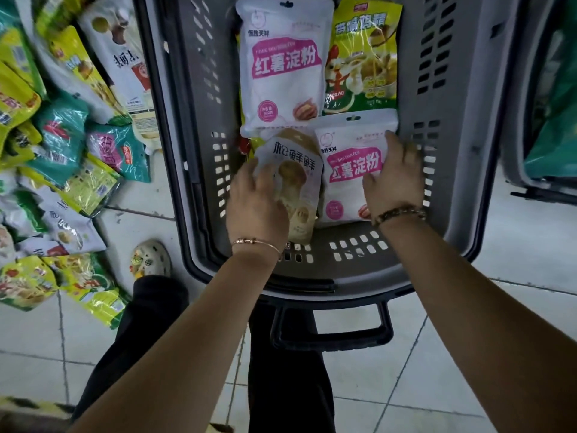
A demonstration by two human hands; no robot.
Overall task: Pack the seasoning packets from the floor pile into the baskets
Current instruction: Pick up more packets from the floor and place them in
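A grey plastic basket [462,170] stands on the tiled floor in front of me. Inside lie a white-and-pink starch packet [282,64], a yellow-green chicken-seasoning packet [363,57], a second white-and-pink packet [349,170] and a pale beige mushroom-seasoning packet [299,176]. My left hand [257,204] rests on the beige packet with fingers spread over it. My right hand [395,176] lies flat on the second pink packet, fingers straight and slightly blurred. The pile of seasoning packets [62,145] covers the floor at the left.
A second basket [530,170] holding something green stands at the right edge. The grey basket's dark handle [331,335] folds down toward me. My dark trouser legs [287,370] and a patterned clog [150,259] are below, beside the pile.
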